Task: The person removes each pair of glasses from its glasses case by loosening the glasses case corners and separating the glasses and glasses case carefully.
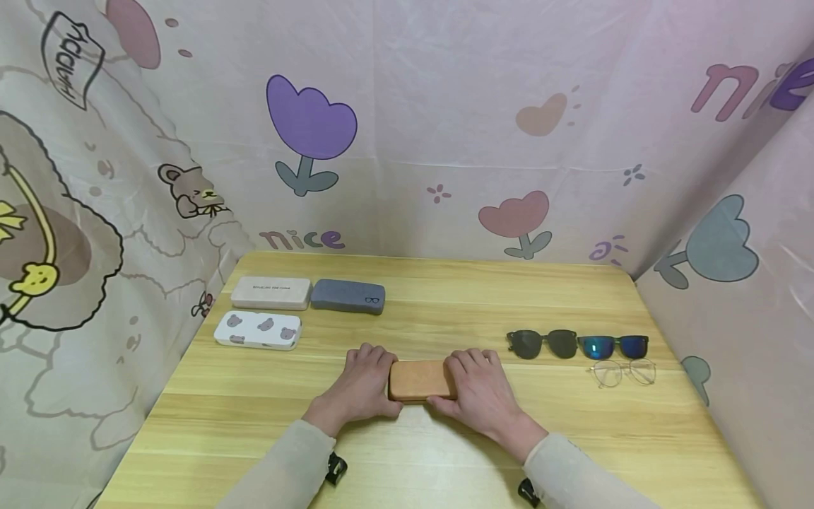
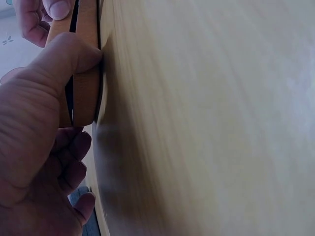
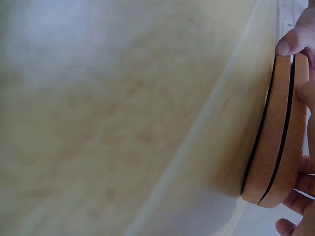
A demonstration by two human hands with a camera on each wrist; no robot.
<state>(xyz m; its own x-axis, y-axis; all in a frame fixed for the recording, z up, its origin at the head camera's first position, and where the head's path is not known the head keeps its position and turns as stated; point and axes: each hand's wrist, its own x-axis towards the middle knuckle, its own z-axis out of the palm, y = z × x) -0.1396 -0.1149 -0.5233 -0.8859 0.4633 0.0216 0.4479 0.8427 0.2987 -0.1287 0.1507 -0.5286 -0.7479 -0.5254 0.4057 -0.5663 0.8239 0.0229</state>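
Observation:
A tan glasses case (image 1: 416,380) lies on the wooden table in front of the person, between both hands. My left hand (image 1: 362,387) holds its left end, with the thumb (image 2: 81,53) against the front side. My right hand (image 1: 481,392) grips the right end, its fingers over the top and its thumb at the front edge. Both wrist views show a narrow dark gap between the lid and base of the tan case (image 3: 273,152), so the lid stands slightly ajar. The inside of the case is hidden.
At the back left lie a pale glasses case (image 1: 271,293), a blue-grey case (image 1: 347,296) and a white bear-print case (image 1: 258,330). To the right are black sunglasses (image 1: 526,345), blue-lensed sunglasses (image 1: 599,346) and thin-framed clear glasses (image 1: 608,375). Printed curtains surround the table (image 1: 445,297).

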